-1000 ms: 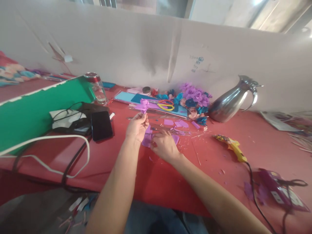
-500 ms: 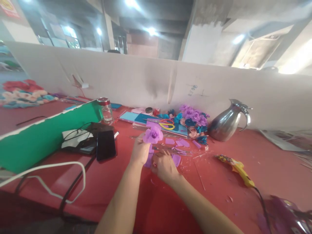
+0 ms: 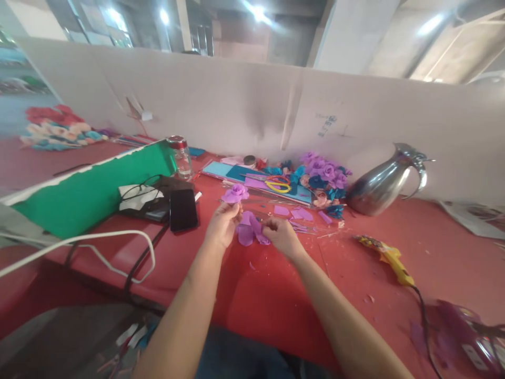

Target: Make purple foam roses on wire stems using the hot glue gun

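Upright in my left hand (image 3: 221,223) is a purple paper rose (image 3: 235,193), pinched below its bloom by the thumb and fingers. My right hand (image 3: 282,237) is closed just to the right, its fingertips at the edge of a purple petal (image 3: 257,227). More cut purple petals (image 3: 245,235) lie between the two hands on the red table (image 3: 252,300). Behind my right hand are further purple paper pieces (image 3: 302,213). Scissors with red and yellow handles (image 3: 278,184) rest on blue sheets (image 3: 236,172) farther back.
A finished flower pile (image 3: 325,171) and a steel jug (image 3: 381,181) stand at the back right. A yellow glue gun (image 3: 389,258) lies right, its cord trailing forward. At left are a phone (image 3: 183,209), a glass jar (image 3: 182,160), a green box (image 3: 118,184) and a white cable (image 3: 98,237).
My left hand has tipped the rose so its bloom faces upward. My right hand has moved slightly right and up to a petal, uncovering the petals beneath. The view has tilted downward.
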Demonstrator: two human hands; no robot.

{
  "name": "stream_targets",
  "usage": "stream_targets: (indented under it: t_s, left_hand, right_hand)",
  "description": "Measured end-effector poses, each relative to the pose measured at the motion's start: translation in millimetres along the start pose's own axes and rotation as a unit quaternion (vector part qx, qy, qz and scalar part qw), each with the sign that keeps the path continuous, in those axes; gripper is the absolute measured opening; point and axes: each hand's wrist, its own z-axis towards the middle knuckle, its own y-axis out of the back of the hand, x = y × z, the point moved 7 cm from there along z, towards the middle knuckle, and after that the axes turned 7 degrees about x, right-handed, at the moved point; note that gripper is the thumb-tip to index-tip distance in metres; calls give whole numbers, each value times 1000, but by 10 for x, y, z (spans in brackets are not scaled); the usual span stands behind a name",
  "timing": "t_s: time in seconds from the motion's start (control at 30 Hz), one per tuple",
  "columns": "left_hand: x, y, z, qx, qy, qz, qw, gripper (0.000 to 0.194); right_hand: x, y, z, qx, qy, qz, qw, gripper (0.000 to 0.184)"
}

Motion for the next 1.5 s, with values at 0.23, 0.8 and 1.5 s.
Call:
stream_targets:
  t_s: [0.23,0.8,1.5]
  left_hand:
    - [89,-79,-33,12,31,-18,999,16]
    - [276,-214,-118,95,123,47,987,20]
    - [241,-131,-70,29,103,25,994,17]
  right_hand:
    - [24,80,-36,-30,14,0,999,9]
    - [100,137,-123,-116,68,-99,986,11]
    - [-27,295,-278,-144,48,11,988,13]
